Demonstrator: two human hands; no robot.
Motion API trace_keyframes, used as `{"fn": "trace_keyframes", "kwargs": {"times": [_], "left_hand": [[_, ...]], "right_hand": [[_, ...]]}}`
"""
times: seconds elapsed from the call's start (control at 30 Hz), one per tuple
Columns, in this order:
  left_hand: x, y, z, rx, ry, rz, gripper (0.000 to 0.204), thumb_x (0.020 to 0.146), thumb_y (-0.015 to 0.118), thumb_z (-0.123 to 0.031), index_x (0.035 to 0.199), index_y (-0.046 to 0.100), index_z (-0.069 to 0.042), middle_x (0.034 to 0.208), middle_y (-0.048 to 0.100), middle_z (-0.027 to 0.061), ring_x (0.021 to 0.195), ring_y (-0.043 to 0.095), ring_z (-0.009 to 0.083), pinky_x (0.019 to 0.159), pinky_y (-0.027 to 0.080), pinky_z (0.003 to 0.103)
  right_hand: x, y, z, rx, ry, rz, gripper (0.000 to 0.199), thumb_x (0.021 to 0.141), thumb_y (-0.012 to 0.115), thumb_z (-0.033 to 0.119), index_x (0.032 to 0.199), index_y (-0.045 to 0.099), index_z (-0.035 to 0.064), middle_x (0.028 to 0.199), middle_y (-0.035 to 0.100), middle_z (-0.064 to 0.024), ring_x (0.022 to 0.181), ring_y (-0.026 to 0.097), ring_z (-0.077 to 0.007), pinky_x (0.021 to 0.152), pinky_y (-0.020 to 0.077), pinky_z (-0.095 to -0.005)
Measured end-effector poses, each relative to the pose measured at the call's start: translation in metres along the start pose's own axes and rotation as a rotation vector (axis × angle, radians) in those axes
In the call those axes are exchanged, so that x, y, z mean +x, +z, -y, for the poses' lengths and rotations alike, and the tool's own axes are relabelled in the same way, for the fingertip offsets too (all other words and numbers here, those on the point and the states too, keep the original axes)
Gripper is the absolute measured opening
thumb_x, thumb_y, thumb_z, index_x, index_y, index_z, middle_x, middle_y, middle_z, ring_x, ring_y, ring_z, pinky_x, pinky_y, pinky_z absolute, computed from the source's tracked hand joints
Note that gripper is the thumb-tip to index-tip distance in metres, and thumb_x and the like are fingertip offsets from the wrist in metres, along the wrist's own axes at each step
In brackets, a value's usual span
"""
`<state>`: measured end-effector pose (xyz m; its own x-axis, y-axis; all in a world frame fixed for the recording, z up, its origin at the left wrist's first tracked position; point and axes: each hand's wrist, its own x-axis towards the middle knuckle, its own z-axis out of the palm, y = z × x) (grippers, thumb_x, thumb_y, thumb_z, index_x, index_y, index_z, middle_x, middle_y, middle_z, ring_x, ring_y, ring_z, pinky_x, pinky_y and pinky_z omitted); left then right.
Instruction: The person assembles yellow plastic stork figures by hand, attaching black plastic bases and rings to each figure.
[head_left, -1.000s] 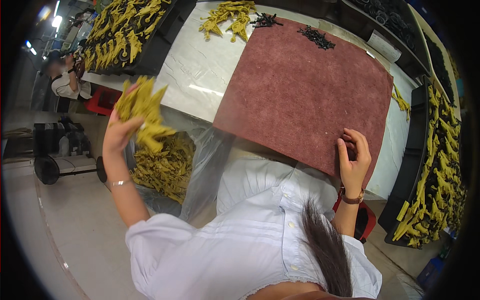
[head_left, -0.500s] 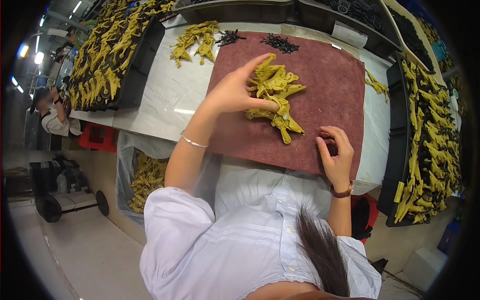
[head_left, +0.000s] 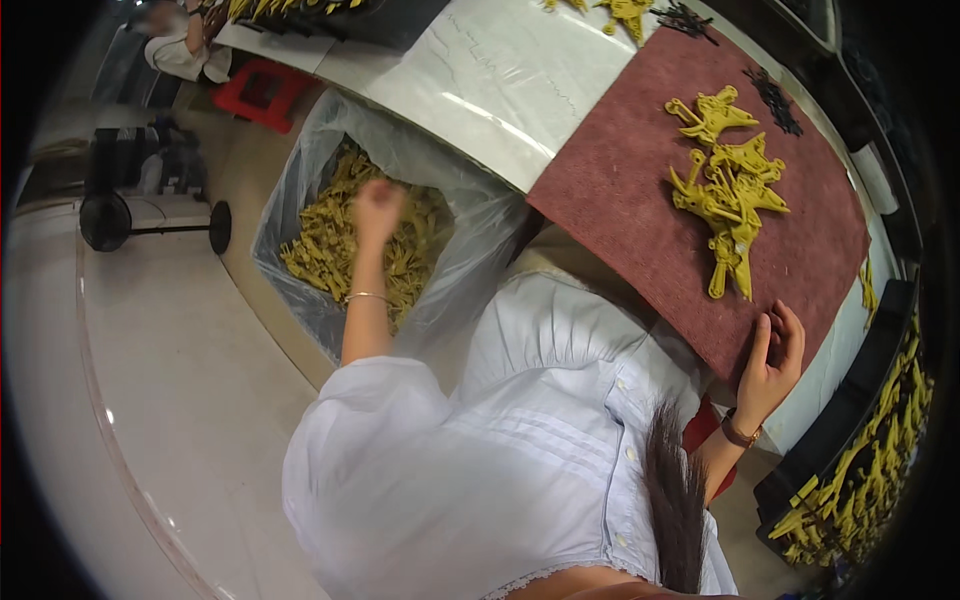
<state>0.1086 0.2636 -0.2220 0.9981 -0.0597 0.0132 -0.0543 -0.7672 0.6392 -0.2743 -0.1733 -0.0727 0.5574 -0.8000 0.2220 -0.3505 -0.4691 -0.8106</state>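
My left hand (head_left: 379,212), smeared by motion, is over a plastic-lined bin (head_left: 272,235) heaped with yellow moulded parts (head_left: 325,235). Its fingers are too blurred to show whether they hold anything. At the near right edge of the dark red mat (head_left: 610,190) rests my right hand (head_left: 777,358), fingers loosely bent and apart, with nothing in it. On the mat, just beyond that hand, lies a pile of yellow moulded parts (head_left: 735,195) with pointed arms and round eyelets. One more yellow part (head_left: 712,115) sits at the pile's far end.
Small black pieces (head_left: 772,100) lie on the mat's far side, with more black pieces (head_left: 686,20) at its far left corner. A black tray of yellow parts (head_left: 860,480) stands at right. A red stool (head_left: 262,92) and a seated person (head_left: 180,55) are at far left.
My left hand has left the yellow pile on the mat and moved left and down to the bin. The view has swung left. My right hand stays by the mat's edge.
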Motion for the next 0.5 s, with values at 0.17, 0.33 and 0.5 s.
{"fn": "trace_keyframes", "kwargs": {"times": [0.17,0.33,0.5], "left_hand": [[-0.067,0.064,0.043,0.254,0.033,0.352,0.083,0.07,0.078,-0.03,0.142,0.04,-0.014,0.137,0.046,0.0225,0.123,0.048,0.0414,0.101,0.042,0.045],[-0.051,0.073,0.002,0.269,-0.238,0.322,0.109,0.067,0.079,-0.04,0.151,0.014,-0.02,0.15,0.026,0.0242,0.132,0.028,0.0531,0.107,0.032,0.056],[-0.024,0.101,0.004,0.335,-0.428,0.345,0.1,0.073,0.073,-0.045,0.151,0.012,-0.028,0.149,0.012,0.0323,0.132,0.023,0.0557,0.107,0.032,0.057]], "right_hand": [[-0.001,0.008,0.0,-0.057,-0.026,0.032,0.021,0.091,0.065,0.006,0.11,0.064,-0.0004,0.109,0.063,-0.0075,0.093,0.061,-0.0137,0.077,0.0478,-0.0238],[-0.005,0.005,-0.002,-0.151,-0.047,0.012,0.02,0.091,0.065,0.006,0.11,0.064,0.0002,0.107,0.064,-0.0072,0.09,0.06,-0.0126,0.074,0.0462,-0.0226],[-0.003,0.007,0.003,-0.214,-0.08,0.021,0.02,0.091,0.065,0.007,0.11,0.065,0.0007,0.108,0.064,-0.0062,0.089,0.059,-0.0126,0.074,0.0461,-0.0228]]}}
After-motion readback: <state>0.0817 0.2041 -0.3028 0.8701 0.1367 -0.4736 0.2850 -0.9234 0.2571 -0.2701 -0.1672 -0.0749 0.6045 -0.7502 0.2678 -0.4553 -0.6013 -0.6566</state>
